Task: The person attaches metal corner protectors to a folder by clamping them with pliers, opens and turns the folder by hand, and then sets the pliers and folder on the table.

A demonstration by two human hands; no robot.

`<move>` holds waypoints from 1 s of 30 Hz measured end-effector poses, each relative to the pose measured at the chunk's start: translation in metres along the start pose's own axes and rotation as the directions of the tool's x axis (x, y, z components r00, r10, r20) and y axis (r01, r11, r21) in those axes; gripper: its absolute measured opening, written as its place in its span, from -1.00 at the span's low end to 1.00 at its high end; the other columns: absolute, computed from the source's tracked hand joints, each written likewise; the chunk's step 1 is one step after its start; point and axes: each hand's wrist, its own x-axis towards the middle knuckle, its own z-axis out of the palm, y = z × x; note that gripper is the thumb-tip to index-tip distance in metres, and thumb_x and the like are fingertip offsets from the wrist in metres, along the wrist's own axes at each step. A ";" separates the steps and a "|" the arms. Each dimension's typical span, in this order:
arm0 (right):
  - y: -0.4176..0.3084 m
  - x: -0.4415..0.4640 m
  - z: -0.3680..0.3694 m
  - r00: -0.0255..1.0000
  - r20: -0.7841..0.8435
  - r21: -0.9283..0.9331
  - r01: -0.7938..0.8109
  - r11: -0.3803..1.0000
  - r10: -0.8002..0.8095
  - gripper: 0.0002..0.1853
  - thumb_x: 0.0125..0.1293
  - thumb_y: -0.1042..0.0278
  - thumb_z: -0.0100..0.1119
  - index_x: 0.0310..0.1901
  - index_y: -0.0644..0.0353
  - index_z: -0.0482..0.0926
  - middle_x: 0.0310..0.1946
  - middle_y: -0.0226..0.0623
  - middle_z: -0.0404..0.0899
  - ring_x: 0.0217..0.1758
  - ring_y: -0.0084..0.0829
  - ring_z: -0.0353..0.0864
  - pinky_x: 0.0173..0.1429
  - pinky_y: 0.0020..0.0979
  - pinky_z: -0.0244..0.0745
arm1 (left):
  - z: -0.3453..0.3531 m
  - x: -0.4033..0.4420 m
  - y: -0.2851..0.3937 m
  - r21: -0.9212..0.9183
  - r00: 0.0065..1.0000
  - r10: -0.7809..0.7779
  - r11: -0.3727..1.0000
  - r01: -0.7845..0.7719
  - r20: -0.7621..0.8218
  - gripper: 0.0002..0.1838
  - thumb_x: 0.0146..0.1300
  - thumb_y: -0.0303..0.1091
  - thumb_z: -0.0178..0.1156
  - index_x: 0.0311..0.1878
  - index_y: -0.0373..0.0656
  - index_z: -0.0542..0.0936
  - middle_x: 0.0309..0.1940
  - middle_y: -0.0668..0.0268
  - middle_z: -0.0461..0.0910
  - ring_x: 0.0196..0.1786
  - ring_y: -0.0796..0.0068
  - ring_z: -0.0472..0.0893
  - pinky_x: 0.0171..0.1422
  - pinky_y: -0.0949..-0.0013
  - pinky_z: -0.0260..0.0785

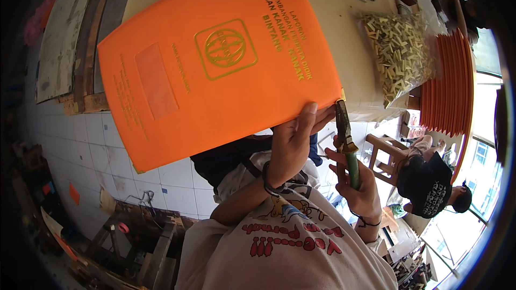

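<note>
A large orange folder cover (177, 96) with gold lettering and a round emblem fills the upper left of the head view, tilted. My left hand (294, 138) grips its near edge, thumb on top and fingers underneath. In my right hand (360, 185) is a pair of pliers (346, 129) with a green handle, fingers partly wrapped around it. The plier jaws meet the cover's right corner, where a small gold corner piece (342, 95) shows. Another gold corner piece (140, 171) sits on the lower left corner.
Beyond the cover, a clear plastic bag (400, 53) full of gold corner pieces lies on a pale worktable (352, 48). A stack of orange covers (447, 83) stands at right. Near a wooden stool (382, 156), another person (427, 182) sits. Wooden equipment (156, 255) stands at lower left.
</note>
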 end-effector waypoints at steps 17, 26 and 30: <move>0.003 0.007 0.010 0.988 0.035 0.166 0.141 0.976 -0.149 -0.26 -0.06 0.79 -0.25 0.30 0.40 0.40 0.37 -0.04 0.34 0.31 -0.22 0.51 0.29 -0.21 0.54 | 0.001 0.000 0.001 0.002 1.000 -0.021 1.000 0.021 -0.006 -0.50 0.62 -0.22 -0.24 0.28 -0.54 0.33 0.21 -0.16 0.49 0.28 0.05 0.54 0.43 0.12 0.40; 0.003 0.004 0.005 0.997 0.003 0.013 0.075 0.997 -0.075 -0.34 -0.04 0.77 -0.04 0.23 0.36 0.47 0.20 -0.11 0.52 0.18 -0.27 0.59 0.25 -0.25 0.54 | 0.002 0.001 0.002 -0.002 1.000 -0.001 1.000 0.001 0.005 -0.50 0.62 -0.21 -0.24 0.29 -0.54 0.32 0.21 -0.17 0.49 0.28 0.03 0.54 0.43 0.09 0.41; 0.002 0.006 0.008 0.994 -0.019 -0.048 0.111 0.993 -0.112 -0.36 -0.04 0.77 0.00 0.20 0.34 0.49 0.09 -0.14 0.59 0.06 -0.30 0.65 0.21 -0.28 0.55 | -0.001 0.000 0.001 -0.100 0.999 -0.030 0.994 0.032 0.024 -0.49 0.63 -0.21 -0.23 0.30 -0.55 0.31 0.25 -0.14 0.45 0.33 0.09 0.49 0.51 0.13 0.29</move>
